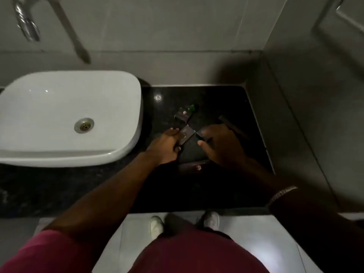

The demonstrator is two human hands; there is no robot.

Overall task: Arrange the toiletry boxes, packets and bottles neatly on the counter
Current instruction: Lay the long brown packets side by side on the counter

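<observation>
On the dark granite counter [226, 99] lie several small toiletry items in dim light. My left hand [166, 145] grips a small grey box [186, 133] by its near end. My right hand [220, 146] closes its fingers on a dark box [201, 133] right beside the grey one. Farther back sits another small grey box [182, 115] with a green-capped little bottle [192, 108] just behind it. A dark flat packet [194, 166] lies below my hands. A long thin dark item [232, 126] lies behind my right hand.
A white vessel basin [65, 115] stands on the counter at the left, with a chrome tap [26, 22] above it. Tiled walls close off the back and right side. My feet [156, 226] show on the pale floor beneath the counter edge.
</observation>
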